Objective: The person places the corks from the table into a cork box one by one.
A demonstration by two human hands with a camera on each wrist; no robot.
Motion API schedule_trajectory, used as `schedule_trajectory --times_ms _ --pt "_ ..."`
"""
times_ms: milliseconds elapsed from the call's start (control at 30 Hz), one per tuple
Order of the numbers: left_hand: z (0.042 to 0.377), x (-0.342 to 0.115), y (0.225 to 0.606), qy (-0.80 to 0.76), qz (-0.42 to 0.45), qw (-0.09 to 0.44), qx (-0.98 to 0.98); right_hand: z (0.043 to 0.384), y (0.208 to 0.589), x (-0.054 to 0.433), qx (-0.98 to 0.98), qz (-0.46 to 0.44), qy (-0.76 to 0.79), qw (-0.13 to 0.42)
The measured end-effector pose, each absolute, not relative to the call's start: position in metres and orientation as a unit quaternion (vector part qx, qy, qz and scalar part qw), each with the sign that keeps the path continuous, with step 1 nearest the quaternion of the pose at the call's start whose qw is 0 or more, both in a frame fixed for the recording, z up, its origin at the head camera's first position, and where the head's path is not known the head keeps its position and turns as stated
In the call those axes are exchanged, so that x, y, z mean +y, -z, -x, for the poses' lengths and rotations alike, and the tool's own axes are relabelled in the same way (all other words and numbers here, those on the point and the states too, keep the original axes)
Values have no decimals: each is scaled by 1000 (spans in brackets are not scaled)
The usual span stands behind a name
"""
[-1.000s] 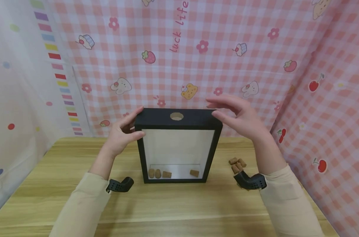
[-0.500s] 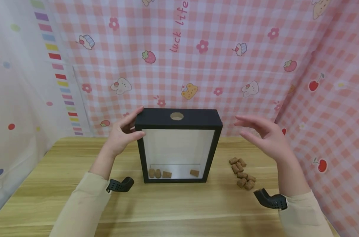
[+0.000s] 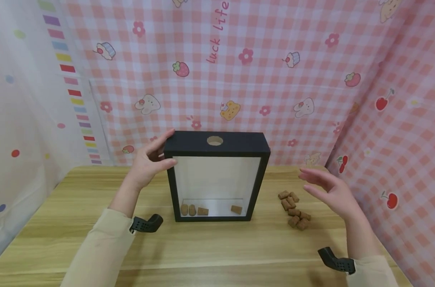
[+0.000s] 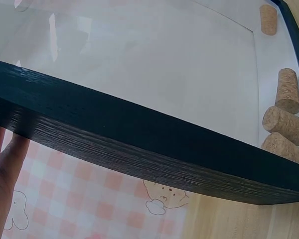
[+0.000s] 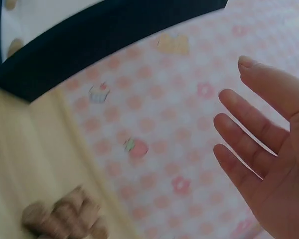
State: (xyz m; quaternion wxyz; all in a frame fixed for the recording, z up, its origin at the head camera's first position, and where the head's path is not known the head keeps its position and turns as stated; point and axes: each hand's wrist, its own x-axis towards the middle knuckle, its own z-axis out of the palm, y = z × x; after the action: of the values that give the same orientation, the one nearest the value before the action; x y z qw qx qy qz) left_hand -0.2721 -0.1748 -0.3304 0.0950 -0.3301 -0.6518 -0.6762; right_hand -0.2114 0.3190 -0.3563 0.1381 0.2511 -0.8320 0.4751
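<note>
- On the pale wood-grain table (image 3: 203,249), a shallow black-framed box with a white back (image 3: 218,179) is standing upright.
- Left hand (image 3: 144,167) is gripping the box's upper left corner, thumb in front; a light, steady hold is probably serving best against tipping.
- Right hand (image 3: 332,195) is hovering empty, thumb and fingers spread; picking singly from the loose heap of short brown cork stoppers (image 3: 294,212) is likely working best.
- That heap is lying right of the box, just left of the right hand, not touching it.
- Four similar stoppers (image 3: 203,211) are resting along the box floor, inside.
</note>
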Motion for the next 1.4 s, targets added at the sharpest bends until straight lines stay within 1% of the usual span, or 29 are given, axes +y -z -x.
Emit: schedule_trajectory --times_ms 167,367,467,800,1033,1133,1300,1400 --pt "272 -174 331 677 332 96 -649 209 382 336 -854 -203 -472 82" --pt "272 -174 331 679 329 99 -649 206 409 353 -865 -174 -468 49" --pt "272 -174 331 679 324 98 -652 206 423 361 -857 -178 -483 33" --pt "273 -174 332 678 330 99 -649 206 454 378 -871 -187 -454 26" --pt "273 -174 331 677 331 100 -650 208 467 383 -850 -198 -488 -5" --pt "273 -174 331 677 333 97 -649 208 470 383 -845 -194 -498 -9" --pt "272 -175 331 676 329 96 -652 207 474 382 -844 -183 -504 -10" --pt "272 -175 331 675 325 98 -655 208 477 382 -848 -187 -496 3"
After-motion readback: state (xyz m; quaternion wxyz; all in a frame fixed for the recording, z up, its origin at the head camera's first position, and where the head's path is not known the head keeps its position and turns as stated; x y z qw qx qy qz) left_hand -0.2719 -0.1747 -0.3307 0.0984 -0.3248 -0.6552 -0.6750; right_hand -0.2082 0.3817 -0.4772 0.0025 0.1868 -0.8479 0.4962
